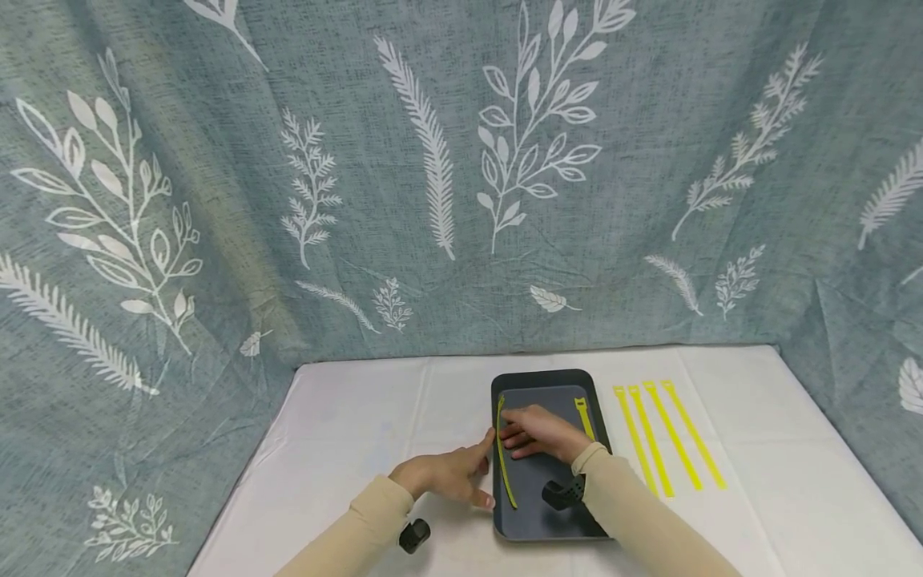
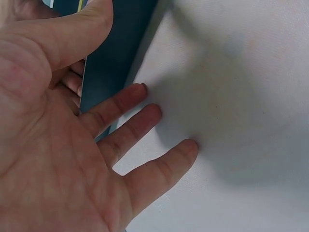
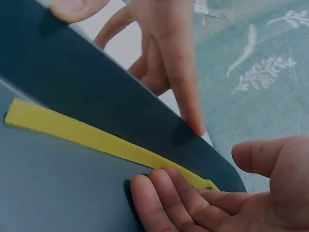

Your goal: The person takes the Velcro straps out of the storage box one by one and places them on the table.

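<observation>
Beige sleeves (image 1: 652, 525) come nearest to the head camera, and they reach toward the dark grey tray (image 1: 541, 513). Inside it, near the tray's left wall, is the right hand (image 1: 539, 433), its fingers softly bent. Outside this same wall is the left hand (image 1: 450, 474), spread wide. One yellow slotted cable tie (image 1: 503, 471) lies along the inner side of the tray's left wall, bowed a little. A second yellow tie (image 1: 586, 421) is at the tray's right side, partly hidden. Four more yellow ties (image 1: 676, 439) lie right of the tray, on the white cloth (image 1: 346, 433).

From the left wrist, I see the left hand grasp nothing: its thumb reaches to the tray's rim, and three fingers stretch apart beside the tray.

From the right wrist, fingertips touch the tie close to its slotted head, by the tray's wall; the thumb stands away, so I judge there is no pinch. To set the tie well, I would press lightly, smooth out its bow along the tray's wall, and let the left hand steady the rim.
</observation>
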`<state>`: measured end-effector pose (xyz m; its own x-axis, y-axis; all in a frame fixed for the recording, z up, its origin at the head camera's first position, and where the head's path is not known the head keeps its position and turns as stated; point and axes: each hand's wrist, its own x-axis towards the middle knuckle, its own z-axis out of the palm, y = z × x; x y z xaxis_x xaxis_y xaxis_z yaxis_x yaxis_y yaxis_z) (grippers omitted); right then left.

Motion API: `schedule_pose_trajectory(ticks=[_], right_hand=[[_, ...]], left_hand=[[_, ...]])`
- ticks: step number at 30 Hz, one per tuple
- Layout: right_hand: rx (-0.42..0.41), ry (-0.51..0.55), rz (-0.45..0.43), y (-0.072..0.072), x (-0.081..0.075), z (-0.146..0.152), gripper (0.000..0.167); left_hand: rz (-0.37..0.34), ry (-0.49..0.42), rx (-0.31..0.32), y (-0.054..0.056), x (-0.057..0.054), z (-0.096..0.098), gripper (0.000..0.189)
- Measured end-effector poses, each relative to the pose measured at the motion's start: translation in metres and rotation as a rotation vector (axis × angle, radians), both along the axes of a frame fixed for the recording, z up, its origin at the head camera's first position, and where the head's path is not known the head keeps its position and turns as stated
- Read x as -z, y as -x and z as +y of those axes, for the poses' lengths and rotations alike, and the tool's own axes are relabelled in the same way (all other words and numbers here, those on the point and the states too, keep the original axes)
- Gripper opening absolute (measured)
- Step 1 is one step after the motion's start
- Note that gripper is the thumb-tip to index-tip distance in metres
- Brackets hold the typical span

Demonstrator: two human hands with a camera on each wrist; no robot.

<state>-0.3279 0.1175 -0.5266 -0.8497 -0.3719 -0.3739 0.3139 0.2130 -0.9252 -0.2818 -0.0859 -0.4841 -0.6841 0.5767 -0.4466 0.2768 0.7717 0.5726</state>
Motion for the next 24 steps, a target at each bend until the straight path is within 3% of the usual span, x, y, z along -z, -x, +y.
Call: schedule_pose_trajectory(ticks=[5,11,24], right_hand=[[-0.016,-0.085,0.072,-0.002,0.000,-0.006,0.039],[0.037,-0.164,0.105,-0.005,-0.005,-0.015,0.032],[0.113,-0.162,0.086,0.000,0.001,-0.016,0.027]], left_hand=[[0.004,0.012,-0.005,-0.001,0.000,-0.001,0.110],[0.006,0.019,0.007,0.001,0.000,-0.002,0.110],[-0.013,0.011,-0.009,-0.004,-0.005,0.000,0.112]])
